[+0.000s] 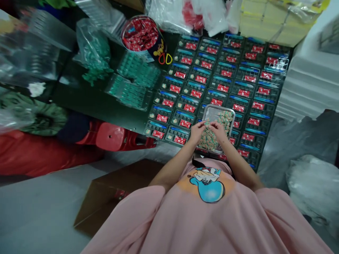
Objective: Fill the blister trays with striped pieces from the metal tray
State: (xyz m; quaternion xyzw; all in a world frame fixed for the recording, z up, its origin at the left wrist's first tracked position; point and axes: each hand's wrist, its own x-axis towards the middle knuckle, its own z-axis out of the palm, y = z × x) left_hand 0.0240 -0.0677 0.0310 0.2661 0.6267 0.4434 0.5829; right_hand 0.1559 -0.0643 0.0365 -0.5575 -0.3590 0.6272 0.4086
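packed black trays (222, 77) ahead, clear tub (212, 113) on them, open dark tabletop (90, 102) to the left

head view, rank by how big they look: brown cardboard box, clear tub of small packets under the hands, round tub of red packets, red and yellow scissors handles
1. cardboard box, nearest the camera
2. clear tub and round tub look alike; unranked
3. scissors handles
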